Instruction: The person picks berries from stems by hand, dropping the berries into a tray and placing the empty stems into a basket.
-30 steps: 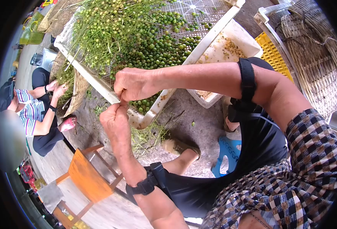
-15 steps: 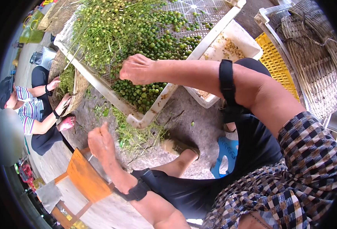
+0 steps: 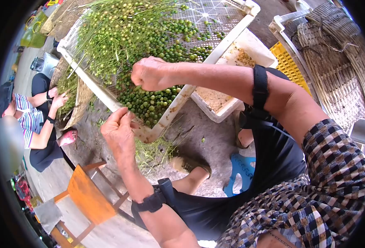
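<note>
Far left: a co-worker (image 3: 35,120) in a striped shirt is seated on the ground, both hands at a woven basket (image 3: 81,97) of green stalks. An orange wooden stool (image 3: 87,200) is seen below, at the lower left.

The left hand (image 3: 118,133) is held loosely open and seen from the back, with its fingers stretched up just beside the near corner of the white perforated tray (image 3: 228,35). Whether anything lies in the palm cannot be told. A black strap (image 3: 155,200) is worn at that wrist. Loose stalks (image 3: 153,151) are scattered on the concrete under the tray corner.

The green fruit (image 3: 149,103) is piled in the tray: picked fruit is gathered at the near end, and stalked bunches are heaped further up.

The right hand (image 3: 149,74) is closed like a fist on top of the pile, fingers curled down into the green fruit. Exactly what is pinched is hidden.

Right of the tray: a white tub (image 3: 228,109) of yellowish bits is set touching the tray side. A blue plastic stool (image 3: 240,169) is partly covered by the leg. A yellow crate (image 3: 288,66) and wicker baskets (image 3: 335,70) are stacked at the far right.
</note>
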Demonstrator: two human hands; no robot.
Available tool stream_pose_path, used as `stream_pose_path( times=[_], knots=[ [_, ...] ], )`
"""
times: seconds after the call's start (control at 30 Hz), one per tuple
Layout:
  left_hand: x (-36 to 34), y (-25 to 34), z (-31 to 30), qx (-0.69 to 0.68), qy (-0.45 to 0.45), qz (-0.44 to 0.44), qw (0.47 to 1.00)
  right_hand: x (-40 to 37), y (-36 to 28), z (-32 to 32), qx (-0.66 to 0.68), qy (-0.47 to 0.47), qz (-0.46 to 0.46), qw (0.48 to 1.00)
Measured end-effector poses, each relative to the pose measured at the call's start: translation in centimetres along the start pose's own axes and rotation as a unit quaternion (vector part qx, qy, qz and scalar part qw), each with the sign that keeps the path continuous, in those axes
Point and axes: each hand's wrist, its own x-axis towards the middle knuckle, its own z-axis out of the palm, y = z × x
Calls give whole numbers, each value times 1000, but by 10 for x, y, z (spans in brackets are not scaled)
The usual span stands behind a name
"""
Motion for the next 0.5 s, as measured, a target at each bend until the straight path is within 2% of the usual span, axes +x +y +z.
stream_pose_path(
  times=[0.03, 0.07, 0.1, 0.17, 0.2, 0.23, 0.3, 0.37, 0.43, 0.5],
  knots=[
    [0, 2, 6, 5, -8, 35, 999, -2, -4, -2, -18, -12, 13, 1000],
    [3, 0, 10, -17, -17, 6, 1000, -1, -1, 7, -1, 24, 9, 1000],
    [4, 1, 13, -18, -23, 9, 1000, -2, 0, 7, 2, 6, 18, 1000],
    [5, 3, 16, -15, -24, -28, 999, -6, -3, 10, 18, 26, -17, 999],
    [6, 2, 18, -8, -17, -17, 1000, -8, -8, 8, 11, 1, -20, 1000],
    [5, 7, 19, -9, -22, -15, 1000, -11, -12, 9, 33, 30, -49, 998],
    [1, 20, 23, -110, -29, -61, 992, -19, -24, 11, 112, 71, -93, 987],
    [6, 1, 22, -143, -47, -59, 987, -23, -29, 20, 143, 62, -39, 987],
    [8, -3, 20, -215, -68, -106, 968, -27, -32, 18, 147, 52, -29, 987],
    [8, -3, 21, -225, -59, -116, 966, -30, -33, 15, 140, 67, -30, 987]
  ],
)
